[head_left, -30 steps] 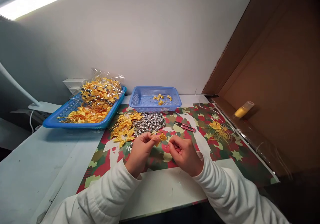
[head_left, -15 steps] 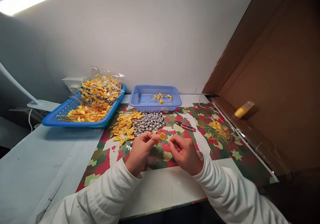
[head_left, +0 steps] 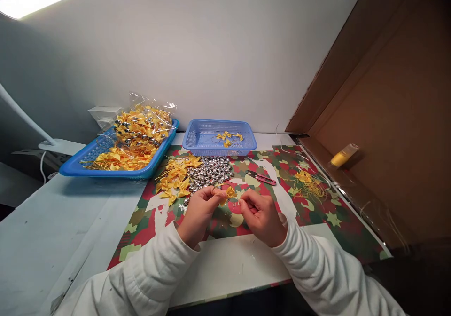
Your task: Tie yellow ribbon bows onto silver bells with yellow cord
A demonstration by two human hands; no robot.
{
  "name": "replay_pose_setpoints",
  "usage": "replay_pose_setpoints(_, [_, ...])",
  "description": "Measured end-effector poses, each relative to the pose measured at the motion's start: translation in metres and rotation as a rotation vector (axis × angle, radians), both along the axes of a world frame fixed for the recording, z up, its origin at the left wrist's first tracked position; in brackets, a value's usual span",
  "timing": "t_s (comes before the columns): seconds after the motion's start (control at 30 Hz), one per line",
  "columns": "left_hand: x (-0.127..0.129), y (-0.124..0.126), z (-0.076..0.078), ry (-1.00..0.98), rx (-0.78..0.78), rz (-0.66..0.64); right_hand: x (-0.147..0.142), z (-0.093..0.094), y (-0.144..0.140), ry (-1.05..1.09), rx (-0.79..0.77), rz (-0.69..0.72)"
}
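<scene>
Hands (head_left: 229, 212) barely shifted, pinching satin bow (head_left: 229, 193)

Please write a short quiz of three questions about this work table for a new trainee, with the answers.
1. True or false: the left hand pinches a yellow bow.
2. What lies between the loose bows and the red snips? A) silver bells B) glue bottle C) white cable
3. Fill in: the small basket at the back is coloured ____.

Key: 1 true; 2 A, the pile of silver bells; 3 blue. The right hand has its fingers closed beside the bow; what it grips is too small to tell.
</scene>
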State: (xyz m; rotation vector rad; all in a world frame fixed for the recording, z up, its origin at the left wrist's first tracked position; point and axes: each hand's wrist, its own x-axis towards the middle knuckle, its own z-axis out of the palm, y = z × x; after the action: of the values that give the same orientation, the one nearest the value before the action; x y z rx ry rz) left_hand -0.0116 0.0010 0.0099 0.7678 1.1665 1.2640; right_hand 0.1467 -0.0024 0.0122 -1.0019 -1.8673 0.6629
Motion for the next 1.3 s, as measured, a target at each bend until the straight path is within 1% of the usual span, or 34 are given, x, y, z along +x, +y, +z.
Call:
replay_pose_setpoints(0.43, [-0.002, 0.001, -0.008, -0.017, 0.001, -0.004, 0.001, 0.000, -0.001, -0.010, 0.017, -0.025])
replay_pose_setpoints(0.6, [0.000, 0.000, -0.003, 0.009, -0.005, -0.009, -0.001, 0.001, -0.001, -0.010, 0.010, -0.028])
replay_pose_setpoints(0.83, [0.003, -0.002, 0.005, -0.009, -0.004, -0.024, 0.000, 0.002, 0.000, -0.001, -0.015, -0.007])
replay_pose_setpoints(1.07, [0.002, -0.002, 0.005, -0.010, -0.016, -0.014, 0.001, 0.001, 0.001, -0.020, -0.041, 0.023])
replay_pose_setpoints(1.3, [0.001, -0.001, 0.003, -0.009, 0.006, -0.046, 0.001, 0.000, 0.002, -0.021, -0.048, 0.030])
